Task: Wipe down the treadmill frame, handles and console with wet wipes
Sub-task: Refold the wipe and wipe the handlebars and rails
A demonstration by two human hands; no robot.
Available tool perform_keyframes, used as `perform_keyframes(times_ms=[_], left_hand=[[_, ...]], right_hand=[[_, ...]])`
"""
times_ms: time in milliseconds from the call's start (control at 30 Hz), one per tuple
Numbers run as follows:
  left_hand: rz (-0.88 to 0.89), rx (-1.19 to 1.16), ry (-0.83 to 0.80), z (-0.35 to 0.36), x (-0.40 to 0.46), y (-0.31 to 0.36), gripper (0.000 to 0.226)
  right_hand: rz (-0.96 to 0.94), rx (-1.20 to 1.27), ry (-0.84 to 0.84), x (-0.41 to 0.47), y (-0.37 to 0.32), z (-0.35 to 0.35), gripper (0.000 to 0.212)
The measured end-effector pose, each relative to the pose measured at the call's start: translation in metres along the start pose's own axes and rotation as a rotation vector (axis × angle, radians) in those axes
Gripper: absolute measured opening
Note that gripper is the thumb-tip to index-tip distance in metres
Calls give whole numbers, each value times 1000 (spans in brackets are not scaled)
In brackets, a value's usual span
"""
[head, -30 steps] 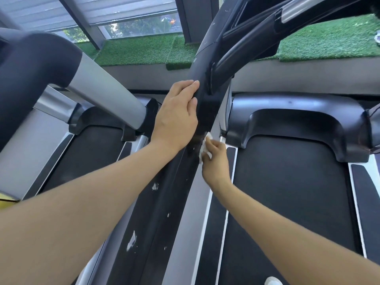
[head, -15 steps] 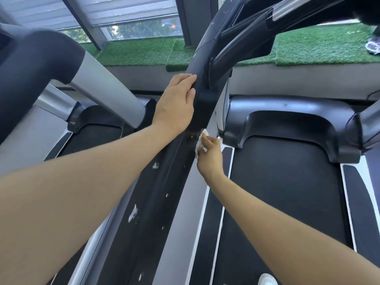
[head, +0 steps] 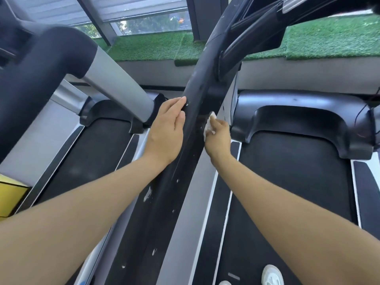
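A black treadmill frame upright runs from the bottom middle up to the console at the top. Its paint is chipped with white flecks. My left hand lies flat against the upright's left side, fingers together and pointing up. My right hand presses a crumpled white wet wipe against the upright's right side, just below the joint where a black handle arm branches off. Only part of the wipe shows past my fingers.
The black running belt and motor hood lie to the right. A neighbouring treadmill's grey and black handle crosses the left. Green artificial turf lines the window ledge. White shoe tips show at the bottom.
My left hand has slid down the upright's left side. My right hand with the wipe has stayed on the right side, and the view has shifted slightly.
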State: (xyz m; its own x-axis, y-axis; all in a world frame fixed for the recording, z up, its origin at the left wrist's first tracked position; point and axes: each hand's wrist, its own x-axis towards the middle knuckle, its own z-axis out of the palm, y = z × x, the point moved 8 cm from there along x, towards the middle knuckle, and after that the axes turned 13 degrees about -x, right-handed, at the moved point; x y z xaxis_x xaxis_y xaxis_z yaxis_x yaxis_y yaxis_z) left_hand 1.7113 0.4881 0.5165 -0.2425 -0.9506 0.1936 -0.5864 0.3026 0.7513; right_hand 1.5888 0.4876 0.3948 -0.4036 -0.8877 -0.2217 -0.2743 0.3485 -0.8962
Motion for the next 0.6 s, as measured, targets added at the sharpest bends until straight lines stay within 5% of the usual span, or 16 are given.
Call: perform_keyframes(times_ms=[200,467,600], left_hand=[[3,18,-3,0,0,0,39],[-8,-5,8,-1,0,0,38],[-10,-12,10,-1,0,0,39]], right_hand=[[-307,-45,89,-52,-23,-2,33],[-158,-89,100,-14,-32,-15,27],[-320,-14,97,-56,-33,-6,32]])
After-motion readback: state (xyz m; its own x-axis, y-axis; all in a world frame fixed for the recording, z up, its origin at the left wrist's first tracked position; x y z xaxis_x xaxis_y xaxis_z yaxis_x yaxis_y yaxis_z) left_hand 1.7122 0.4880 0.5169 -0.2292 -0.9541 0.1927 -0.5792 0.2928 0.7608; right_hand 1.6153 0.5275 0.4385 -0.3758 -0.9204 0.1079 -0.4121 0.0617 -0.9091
